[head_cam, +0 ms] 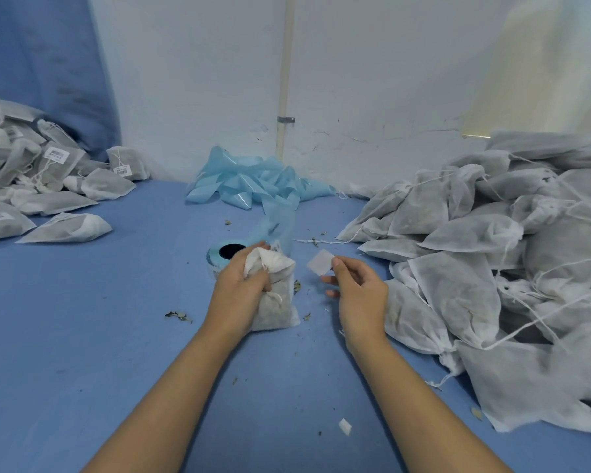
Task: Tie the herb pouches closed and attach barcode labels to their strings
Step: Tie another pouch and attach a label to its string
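A white herb pouch (276, 310) lies on the blue table in front of me. My left hand (241, 288) is closed around its gathered neck and string. My right hand (357, 291) is a little to the right of the pouch and pinches a small white label (320, 262) by its edge between thumb and forefinger; the label's blank side faces me. Just behind my left hand sits the blue label roll (224, 256), with its liner strip (276, 221) running back from it.
A large heap of unlabelled white pouches (498, 261) with loose strings fills the right side. Labelled pouches (48, 179) are piled at the far left. Crumpled blue liner (253, 182) lies by the wall. Herb crumbs (178, 315) and a paper scrap (344, 426) dot the table.
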{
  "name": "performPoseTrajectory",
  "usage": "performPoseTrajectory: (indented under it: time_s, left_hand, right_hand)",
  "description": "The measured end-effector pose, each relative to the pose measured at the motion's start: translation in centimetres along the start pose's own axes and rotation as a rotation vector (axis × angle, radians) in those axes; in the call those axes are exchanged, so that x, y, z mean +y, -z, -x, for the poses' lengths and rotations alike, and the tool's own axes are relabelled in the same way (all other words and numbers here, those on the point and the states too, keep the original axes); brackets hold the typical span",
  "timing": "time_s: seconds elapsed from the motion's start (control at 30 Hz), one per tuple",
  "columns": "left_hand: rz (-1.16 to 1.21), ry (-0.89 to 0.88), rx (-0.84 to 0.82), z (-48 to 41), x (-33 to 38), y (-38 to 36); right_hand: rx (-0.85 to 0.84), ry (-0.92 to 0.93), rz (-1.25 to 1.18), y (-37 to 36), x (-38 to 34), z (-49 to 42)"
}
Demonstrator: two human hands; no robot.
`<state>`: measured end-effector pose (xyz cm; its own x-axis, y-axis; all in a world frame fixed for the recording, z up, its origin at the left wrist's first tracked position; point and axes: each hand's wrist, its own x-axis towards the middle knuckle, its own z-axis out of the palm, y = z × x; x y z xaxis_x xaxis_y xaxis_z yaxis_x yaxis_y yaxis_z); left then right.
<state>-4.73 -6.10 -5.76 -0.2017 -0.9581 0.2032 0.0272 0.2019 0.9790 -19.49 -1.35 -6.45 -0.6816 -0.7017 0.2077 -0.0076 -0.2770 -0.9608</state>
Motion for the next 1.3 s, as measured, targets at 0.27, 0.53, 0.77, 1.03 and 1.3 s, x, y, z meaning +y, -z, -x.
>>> performPoseTrajectory:
  time_s: [0.27,0.53,0.77,1.03,1.3]
  left_hand:
    - [0.212,0.012,0.169,-0.3,0.8,-0.7]
    - [0.292,0.017,0.237,-0.7,0.9,-0.6]
    - [0.333,0.007,0.244,-0.8,1.0,-0.4]
    - [0.377,0.0,0.217,-0.7,1.1,-0.3]
    - [0.374,-0.015,0.066,-0.4,1.1,-0.8]
  right_hand:
    - [-0.115,0.37,0.134,-1.1,-1.1,2.6]
    - [-0.202,0.823,0.383,-1.8,-0.5,3.5]
    - [-0.182,0.894,0.497,-1.9,0.0,3.0]
    - [-0.267,0.748,0.577,-1.7,-0.2,3.0]
    - [-0.326,0.1,0.217,-1.3,-0.8,2.7]
